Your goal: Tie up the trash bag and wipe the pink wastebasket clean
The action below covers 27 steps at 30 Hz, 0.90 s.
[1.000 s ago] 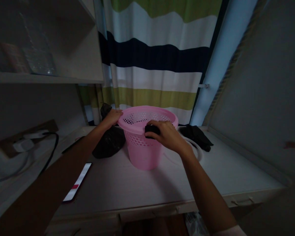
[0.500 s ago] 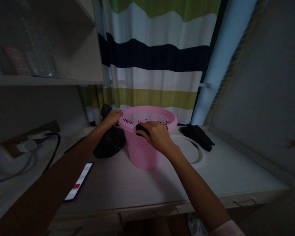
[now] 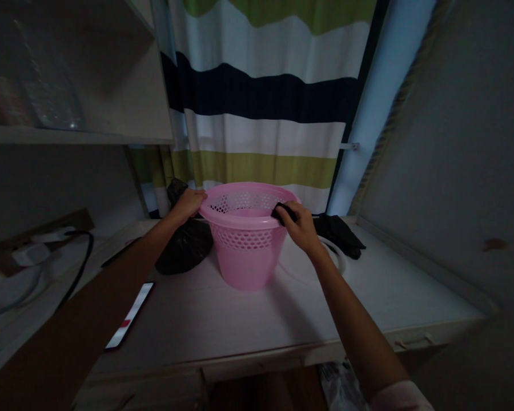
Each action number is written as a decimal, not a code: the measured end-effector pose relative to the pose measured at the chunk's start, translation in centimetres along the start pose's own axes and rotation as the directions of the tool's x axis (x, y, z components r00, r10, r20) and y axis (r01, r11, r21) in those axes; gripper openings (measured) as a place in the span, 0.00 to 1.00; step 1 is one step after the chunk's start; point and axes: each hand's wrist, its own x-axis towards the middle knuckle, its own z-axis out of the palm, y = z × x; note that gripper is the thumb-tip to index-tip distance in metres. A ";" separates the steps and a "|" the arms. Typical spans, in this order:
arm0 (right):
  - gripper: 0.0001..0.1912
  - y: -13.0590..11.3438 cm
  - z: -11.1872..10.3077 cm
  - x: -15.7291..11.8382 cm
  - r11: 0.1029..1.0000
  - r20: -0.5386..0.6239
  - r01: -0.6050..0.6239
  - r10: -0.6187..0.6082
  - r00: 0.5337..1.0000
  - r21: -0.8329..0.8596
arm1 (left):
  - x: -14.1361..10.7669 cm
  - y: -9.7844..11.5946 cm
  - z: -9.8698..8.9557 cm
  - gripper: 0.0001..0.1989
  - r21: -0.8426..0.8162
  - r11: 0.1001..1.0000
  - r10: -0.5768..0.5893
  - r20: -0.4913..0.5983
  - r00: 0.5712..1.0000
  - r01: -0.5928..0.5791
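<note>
A pink plastic wastebasket (image 3: 244,260) with a perforated upper wall stands upright on the white desk. My left hand (image 3: 189,204) grips its rim at the left side, fingers over the edge. On the right side of the rim, my right hand (image 3: 302,224) is closed around a small wad of black cloth (image 3: 282,213) and presses it against the rim. Some of the wad is hidden inside the fingers. Left of the basket, behind my left forearm, sits a full black plastic bag (image 3: 186,248), knotted at the top.
A white ring (image 3: 340,260) lies flat behind my right wrist, with a folded black item (image 3: 340,235) beyond it. A lit phone (image 3: 131,317) is by my left forearm. Plugs and a cable (image 3: 88,257) run along the left wall. A striped curtain (image 3: 261,137) hangs behind.
My right hand has slid the black cloth along the rim from the front toward the right side. My left hand keeps its hold on the rim. The view has shifted slightly.
</note>
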 end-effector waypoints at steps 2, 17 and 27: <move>0.16 -1.2 1.2 -0.2 0.993 -0.113 -0.031 0.018 0.993 -0.115 | 0.2 -0.2 0.1 0.15 0.004 1.000 0.002 -0.014 1.000 -0.002; 0.18 -4.1 1.8 0.2 0.954 0.154 0.100 -0.057 0.986 -0.283 | 0.5 -0.6 0.1 0.18 0.021 0.999 0.029 -0.026 0.999 -0.028; 0.19 3.4 -1.2 1.4 0.987 0.110 -0.066 0.049 0.993 0.148 | 1.2 -1.2 0.4 0.14 0.027 0.999 0.046 -0.063 0.997 -0.044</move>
